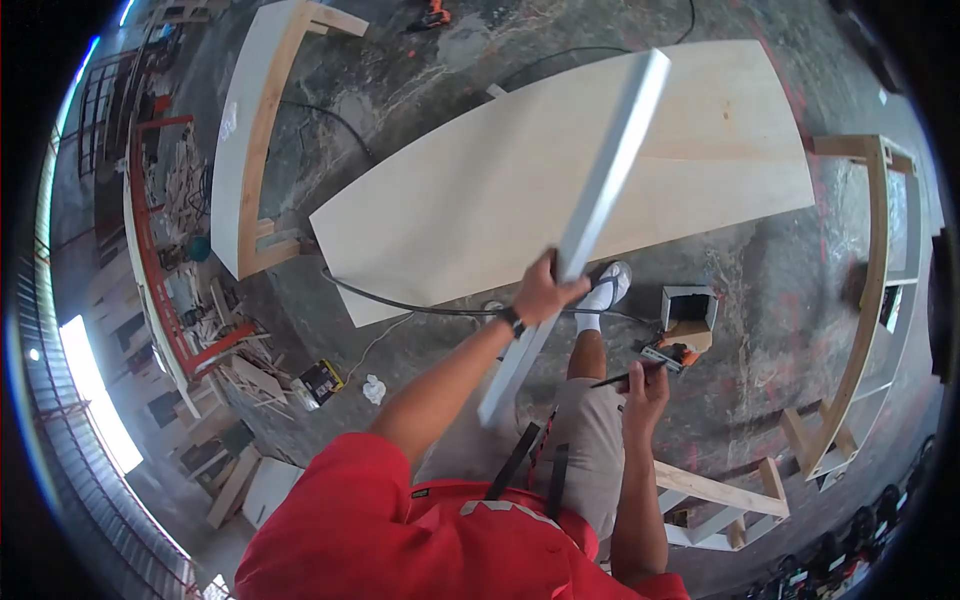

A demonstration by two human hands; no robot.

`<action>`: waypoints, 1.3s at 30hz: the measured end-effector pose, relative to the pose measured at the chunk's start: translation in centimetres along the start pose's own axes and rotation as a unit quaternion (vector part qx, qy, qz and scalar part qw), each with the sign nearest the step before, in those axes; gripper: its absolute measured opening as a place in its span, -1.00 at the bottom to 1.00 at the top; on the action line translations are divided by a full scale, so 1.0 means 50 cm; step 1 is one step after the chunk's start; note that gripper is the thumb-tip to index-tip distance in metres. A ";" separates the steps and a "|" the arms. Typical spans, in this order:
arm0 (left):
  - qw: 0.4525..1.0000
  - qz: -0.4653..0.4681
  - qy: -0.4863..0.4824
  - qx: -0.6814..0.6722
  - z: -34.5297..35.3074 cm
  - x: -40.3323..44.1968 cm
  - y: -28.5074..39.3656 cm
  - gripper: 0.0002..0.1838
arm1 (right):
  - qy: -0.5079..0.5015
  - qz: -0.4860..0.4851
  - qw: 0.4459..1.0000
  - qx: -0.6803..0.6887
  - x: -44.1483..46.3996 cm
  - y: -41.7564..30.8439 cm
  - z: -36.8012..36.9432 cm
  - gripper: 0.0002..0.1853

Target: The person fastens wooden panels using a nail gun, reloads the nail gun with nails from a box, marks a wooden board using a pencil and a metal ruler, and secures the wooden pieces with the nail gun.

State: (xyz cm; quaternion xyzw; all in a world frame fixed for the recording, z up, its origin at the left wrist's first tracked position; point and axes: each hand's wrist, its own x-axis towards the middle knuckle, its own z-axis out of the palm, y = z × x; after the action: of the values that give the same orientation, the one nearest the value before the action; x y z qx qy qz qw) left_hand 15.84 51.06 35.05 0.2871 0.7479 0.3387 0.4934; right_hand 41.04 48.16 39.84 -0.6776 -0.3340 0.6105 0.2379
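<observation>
My left hand [545,292] is wrapped round the middle of a long silver metal bar [615,165], a straightedge by its look. The bar slants up over a large pale plywood sheet [430,215] that lies on the floor and has one curved long edge. I cannot tell whether the bar touches the sheet. My right hand [645,395] is closed on a thin dark pencil [612,380], raised beside my leg. Just beyond that hand, an orange and metal power tool [684,353] lies on the floor, partly hidden.
An open box [690,302] stands near my foot. A black cable [400,303] crosses the sheet's near edge. Wooden frames stand at left [262,150], right [865,330] and lower right [715,490]. Wood scraps [255,380] lie at left. An orange drill [432,15] lies beyond.
</observation>
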 end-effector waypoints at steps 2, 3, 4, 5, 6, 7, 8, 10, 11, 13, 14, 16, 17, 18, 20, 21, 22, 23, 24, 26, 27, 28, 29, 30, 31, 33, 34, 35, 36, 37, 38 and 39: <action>0.988 -0.038 -0.147 -0.013 -0.073 -0.099 -0.013 -0.34 | -0.012 -0.019 0.999 0.026 -0.036 -0.012 0.069 -0.86; 0.981 -0.029 -0.194 0.006 -0.104 -0.142 -0.022 -0.29 | -0.046 0.004 0.999 0.027 -0.057 -0.016 0.101 -0.89; 0.980 -0.023 -0.195 -0.004 -0.132 -0.185 -0.031 -0.29 | -0.077 0.028 0.996 0.027 -0.081 -0.018 0.129 -0.91; 0.974 0.016 -0.226 -0.016 -0.157 -0.227 -0.037 -0.26 | -0.109 0.038 0.992 0.041 -0.102 0.005 0.151 -0.87; 0.964 0.056 -0.258 -0.028 -0.188 -0.260 -0.037 -0.23 | -0.138 0.048 0.988 0.055 -0.122 0.026 0.177 -0.82; 0.959 0.064 -0.273 -0.037 -0.223 -0.291 -0.038 -0.23 | -0.148 0.060 0.984 0.082 -0.146 0.051 0.203 -0.81; 0.961 0.065 -0.267 0.022 -0.253 -0.323 -0.030 -0.24 | -0.145 0.074 0.981 0.108 -0.179 0.064 0.226 -0.79; 0.955 0.034 -0.292 0.034 -0.287 -0.372 -0.069 -0.26 | -0.156 0.119 0.967 0.163 -0.236 0.108 0.262 -0.75; 0.949 -0.003 -0.314 -0.005 -0.301 -0.389 -0.100 -0.28 | -0.152 0.129 0.967 0.155 -0.266 0.114 0.281 -0.73; 0.960 0.019 -0.272 0.068 -0.344 -0.435 -0.127 -0.33 | -0.195 0.141 0.958 0.155 -0.316 0.122 0.321 -0.70; 0.965 0.033 -0.248 0.082 -0.364 -0.454 -0.137 -0.33 | -0.239 0.148 0.946 0.160 -0.335 0.126 0.330 -0.68; 0.970 0.055 -0.216 0.095 -0.401 -0.472 -0.145 -0.33 | -0.268 0.156 0.941 0.134 -0.354 0.118 0.327 -0.66; 0.962 0.009 -0.167 0.213 -0.424 -0.476 -0.145 -0.33 | -0.305 0.172 0.930 0.109 -0.354 0.123 0.332 -0.63; 0.937 -0.037 -0.113 0.329 -0.442 -0.475 -0.156 -0.34 | -0.309 0.166 0.930 0.109 -0.334 0.159 0.322 -0.63; 0.932 -0.017 -0.029 0.362 -0.481 -0.443 -0.222 -0.34 | -0.220 0.119 0.963 0.104 -0.235 0.277 0.278 -0.63; 0.918 -0.002 0.049 0.393 -0.499 -0.416 -0.263 -0.34 | -0.145 0.115 0.978 0.095 -0.182 0.311 0.257 -0.67; 0.911 0.034 0.112 0.395 -0.514 -0.386 -0.310 -0.34 | -0.068 0.116 0.987 0.088 -0.126 0.358 0.228 -0.71; 0.899 0.073 0.168 0.397 -0.528 -0.351 -0.361 -0.35 | -0.029 0.077 0.988 0.127 -0.031 0.466 0.184 -0.81; 0.883 0.080 0.198 0.418 -0.550 -0.300 -0.422 -0.35 | 0.045 0.078 0.983 0.157 0.031 0.525 0.150 -0.84; 0.865 0.098 0.222 0.440 -0.572 -0.214 -0.498 -0.36 | 0.160 0.083 0.975 0.130 0.157 0.675 0.047 -0.78; 0.850 0.107 0.262 0.445 -0.579 -0.174 -0.509 -0.35 | 0.211 0.102 0.964 0.123 0.213 0.734 0.001 -0.76; 0.832 0.116 0.303 0.450 -0.578 -0.135 -0.514 -0.34 | 0.256 0.112 0.957 0.081 0.272 0.805 -0.047 -0.75; 0.827 0.125 0.305 0.455 -0.570 -0.104 -0.518 -0.34 | 0.296 0.125 0.946 0.037 0.340 0.898 -0.105 -0.73; 0.809 0.124 0.338 0.464 -0.569 -0.077 -0.522 -0.32 | 0.312 0.093 0.941 -0.093 0.459 1.063 -0.195 -0.78; 0.788 0.121 0.378 0.471 -0.578 -0.050 -0.535 -0.30 | 0.300 0.116 0.947 -0.018 0.456 1.027 -0.204 -0.72; 0.748 0.178 0.396 0.501 -0.603 0.010 -0.578 -0.28 | 0.302 -0.065 0.951 -0.008 0.541 1.099 -0.259 -0.39; 0.752 0.174 0.390 0.503 -0.609 0.026 -0.587 -0.27 | 0.376 0.125 0.865 -0.308 0.525 1.028 -0.243 -0.29; 0.754 0.166 0.384 0.506 -0.606 0.039 -0.587 -0.26 | 0.318 0.042 0.904 -0.283 0.587 1.097 -0.300 -0.26; 0.752 0.139 0.384 0.517 -0.610 0.053 -0.592 -0.25 | 0.311 0.019 0.911 -0.271 0.640 1.142 -0.355 -0.28; 0.752 0.111 0.381 0.527 -0.612 0.057 -0.601 -0.24 | 0.320 0.013 0.921 -0.222 0.682 1.180 -0.395 -0.31; 0.763 0.089 0.374 0.519 -0.604 0.044 -0.584 -0.23 | 0.327 0.010 0.931 -0.161 0.724 1.215 -0.430 -0.33; 0.778 0.070 0.364 0.508 -0.598 0.046 -0.575 -0.22 | 0.333 0.009 0.937 -0.107 0.759 1.247 -0.459 -0.35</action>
State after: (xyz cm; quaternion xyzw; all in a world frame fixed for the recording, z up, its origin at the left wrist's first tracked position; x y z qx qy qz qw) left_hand -15.59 28.72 19.59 0.4029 0.9131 0.0225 -0.0577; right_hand 74.99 36.96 -27.81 -0.8663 -0.2926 0.3134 0.2561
